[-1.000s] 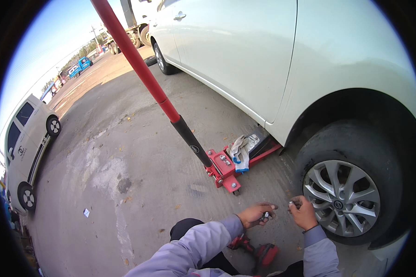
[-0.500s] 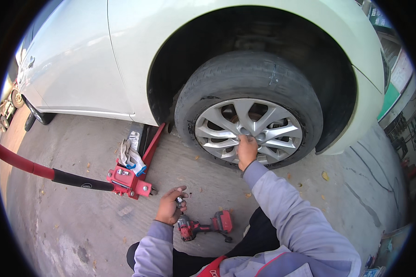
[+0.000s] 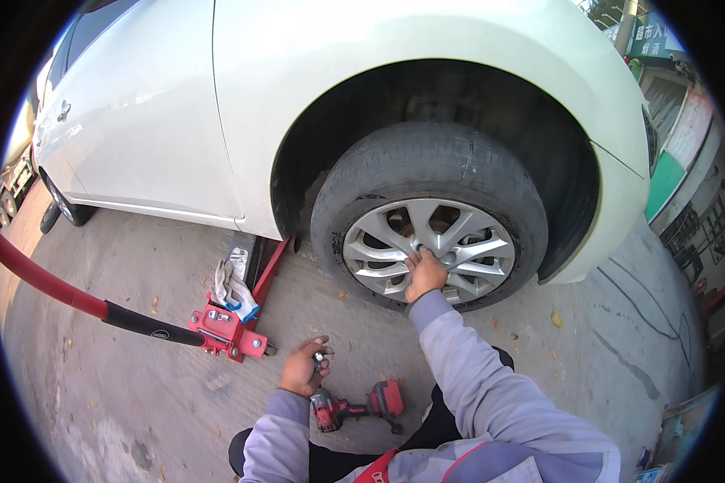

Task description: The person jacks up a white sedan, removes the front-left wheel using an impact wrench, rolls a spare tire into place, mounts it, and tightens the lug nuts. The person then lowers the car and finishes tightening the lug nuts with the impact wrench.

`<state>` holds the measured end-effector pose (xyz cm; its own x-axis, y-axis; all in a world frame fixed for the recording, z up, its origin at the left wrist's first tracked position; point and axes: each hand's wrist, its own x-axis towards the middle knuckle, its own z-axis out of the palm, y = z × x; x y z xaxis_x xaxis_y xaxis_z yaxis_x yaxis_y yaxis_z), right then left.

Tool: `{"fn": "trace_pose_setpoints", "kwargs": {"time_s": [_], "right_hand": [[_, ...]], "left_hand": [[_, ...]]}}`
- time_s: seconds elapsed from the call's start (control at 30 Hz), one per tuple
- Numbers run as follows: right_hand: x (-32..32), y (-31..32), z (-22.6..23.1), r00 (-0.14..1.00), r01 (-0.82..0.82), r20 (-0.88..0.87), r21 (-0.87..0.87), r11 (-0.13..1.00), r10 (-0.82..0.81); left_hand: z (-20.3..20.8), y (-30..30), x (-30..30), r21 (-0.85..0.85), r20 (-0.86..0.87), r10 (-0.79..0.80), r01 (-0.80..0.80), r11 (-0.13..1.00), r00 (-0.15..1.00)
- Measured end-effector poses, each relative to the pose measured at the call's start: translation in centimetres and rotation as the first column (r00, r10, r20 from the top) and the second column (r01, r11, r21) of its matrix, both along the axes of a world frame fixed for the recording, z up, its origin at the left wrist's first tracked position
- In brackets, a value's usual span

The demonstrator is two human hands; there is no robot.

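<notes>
I have the left hand curled round a small metal nut, too small for me to read its axis; the right hand is at its two o'clock, fingertips at the middle of the wheel; they hide what they touch, so I cannot tell if they grip; the impact wrench lies at the left hand's four o'clock, the red jack at ten, gloves on it, its handle slanting toward nine; the white car arches over the wheel at twelve; the wheel's face points toward six, its axle line running twelve to six; a second ago both hands were close together, short of the wheel; now they are well apart.
</notes>
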<state>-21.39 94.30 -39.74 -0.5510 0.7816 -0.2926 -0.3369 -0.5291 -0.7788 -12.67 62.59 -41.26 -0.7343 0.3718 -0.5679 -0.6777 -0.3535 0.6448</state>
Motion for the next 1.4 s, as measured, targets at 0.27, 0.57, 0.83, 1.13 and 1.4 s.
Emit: {"fn": "trace_pose_setpoints", "kwargs": {"time_s": [0.27, 0.57, 0.83, 1.13, 1.4], "right_hand": [[-1.3, -1.2, 1.6, 0.98, 0.116, 0.17, -0.066, 0.991, -0.104], [-1.3, -1.2, 1.5, 0.982, 0.115, 0.158, -0.057, 0.992, -0.105], [-1.3, -0.9, 1.4, 0.982, 0.089, 0.172, -0.083, 0.993, -0.074], [-1.2, -0.8, 1.8, 0.978, 0.093, 0.196, -0.085, 0.992, -0.075], [-2.0, 2.2, -0.1, 0.965, -0.017, 0.263, -0.031, 0.999, 0.024]], "left_hand": [[0.5, -1.7, 0.3, 0.072, -0.026, 0.043, -0.041, 0.997, 0.999], [1.1, -3.2, 0.7, 0.083, -0.047, 0.053, -0.049, 0.995, 0.997], [1.2, -3.4, 0.7, 0.087, -0.062, 0.065, -0.059, 0.994, 0.996], [1.0, -3.1, 0.5, 0.096, -0.049, 0.07, -0.065, 0.993, 0.996], [0.7, -2.9, 0.7, 0.09, -0.065, 0.058, -0.052, 0.995, 0.996]]}}
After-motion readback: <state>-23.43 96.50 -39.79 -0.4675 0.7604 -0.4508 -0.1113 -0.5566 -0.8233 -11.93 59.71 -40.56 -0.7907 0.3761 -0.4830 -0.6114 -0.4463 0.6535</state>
